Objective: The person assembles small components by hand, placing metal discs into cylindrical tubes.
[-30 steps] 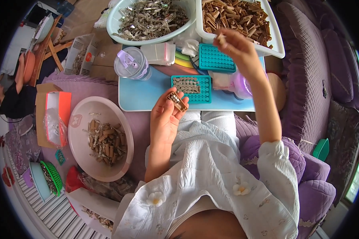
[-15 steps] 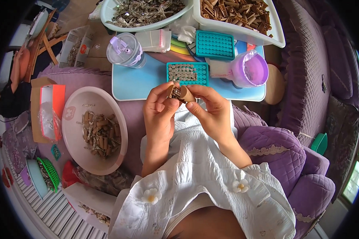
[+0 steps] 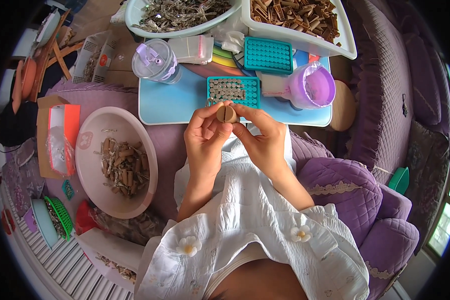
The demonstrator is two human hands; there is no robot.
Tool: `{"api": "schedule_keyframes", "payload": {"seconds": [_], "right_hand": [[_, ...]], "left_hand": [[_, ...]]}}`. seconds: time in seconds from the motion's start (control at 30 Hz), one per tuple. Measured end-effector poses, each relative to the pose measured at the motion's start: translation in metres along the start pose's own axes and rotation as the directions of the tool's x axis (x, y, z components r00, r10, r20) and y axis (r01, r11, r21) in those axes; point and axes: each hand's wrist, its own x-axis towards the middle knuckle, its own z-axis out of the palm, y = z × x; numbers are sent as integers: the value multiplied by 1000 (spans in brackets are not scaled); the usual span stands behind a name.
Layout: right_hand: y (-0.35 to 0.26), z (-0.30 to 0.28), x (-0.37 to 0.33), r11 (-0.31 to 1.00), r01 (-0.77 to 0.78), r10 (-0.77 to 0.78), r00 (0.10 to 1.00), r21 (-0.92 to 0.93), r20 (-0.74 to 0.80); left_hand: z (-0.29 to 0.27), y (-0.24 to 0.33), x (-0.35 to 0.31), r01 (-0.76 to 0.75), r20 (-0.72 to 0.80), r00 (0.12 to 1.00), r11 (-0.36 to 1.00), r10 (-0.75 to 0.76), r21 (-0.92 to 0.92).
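Note:
Between my two hands is a small brown cylinder [image 3: 227, 114] made of two half shells, with a dark seam down its round end. My left hand [image 3: 205, 142] pinches its left half with fingertips and thumb. My right hand [image 3: 262, 142] closes on the right half from the other side. A thin metal piece [image 3: 210, 101] shows by the left fingertips. What lies inside the cylinder is hidden. Just beyond my fingers, a teal tray [image 3: 251, 102] stands on the blue table [image 3: 187, 107], partly filled with small round grey discs [image 3: 226, 90].
A pink basin [image 3: 87, 175] of brown cylinders stands at left. Behind the table are a pale basin [image 3: 180, 35] of metal pieces and a white bin [image 3: 352, 37] of brown half shells. A lidded tumbler [image 3: 155, 65], a second teal tray [image 3: 268, 55] and a purple cup [image 3: 317, 87] surround the work.
The two half shells, apart and showing metal parts inside, are now pressed together. My hands have come closer, and the cylinder's round end has turned toward me.

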Motion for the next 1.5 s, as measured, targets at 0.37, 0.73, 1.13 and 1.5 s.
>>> {"api": "schedule_keyframes", "payload": {"seconds": [0.37, 0.73, 1.13, 1.5], "right_hand": [[10, 2, 3, 994, 26, -25, 1000, -110, 13], [10, 6, -12, 968, 213, -202, 975, -130, 96], [28, -41, 11, 988, -118, 123, 991, -100, 48], [141, -141, 57, 409, -239, 357, 930, -881, -87]], "left_hand": [[5, -10, 0, -71, 19, 997, 967, 69, 243], [16, -3, -11, 34, 92, 995, 999, -35, 10], [-8, -7, 14, 186, -105, 966, 916, -237, -356], [-9, -44, -8, 554, 199, 825, 692, -528, -463]]}}
